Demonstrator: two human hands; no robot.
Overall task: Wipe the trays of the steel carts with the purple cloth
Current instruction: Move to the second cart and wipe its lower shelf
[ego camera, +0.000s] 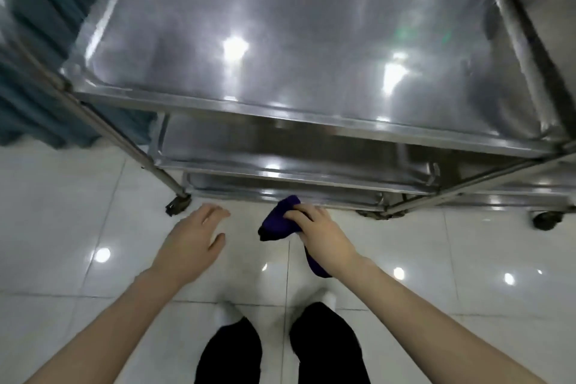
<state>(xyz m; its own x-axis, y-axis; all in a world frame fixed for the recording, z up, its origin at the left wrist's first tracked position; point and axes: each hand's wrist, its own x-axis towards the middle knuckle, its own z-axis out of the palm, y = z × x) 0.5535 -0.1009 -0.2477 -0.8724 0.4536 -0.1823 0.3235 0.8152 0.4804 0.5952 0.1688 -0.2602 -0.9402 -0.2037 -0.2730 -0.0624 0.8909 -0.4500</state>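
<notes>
A steel cart stands in front of me with three stacked trays: a wide shiny top tray, a middle tray and a low bottom tray. My right hand grips the bunched purple cloth in the air just in front of the bottom tray's front edge; part of the cloth hangs below my wrist. My left hand hovers beside it over the floor, fingers relaxed and spread, holding nothing.
A second steel cart adjoins on the right, with a caster on the floor. A teal curtain hangs at the left. The floor is glossy white tile. My legs and feet are at the bottom centre.
</notes>
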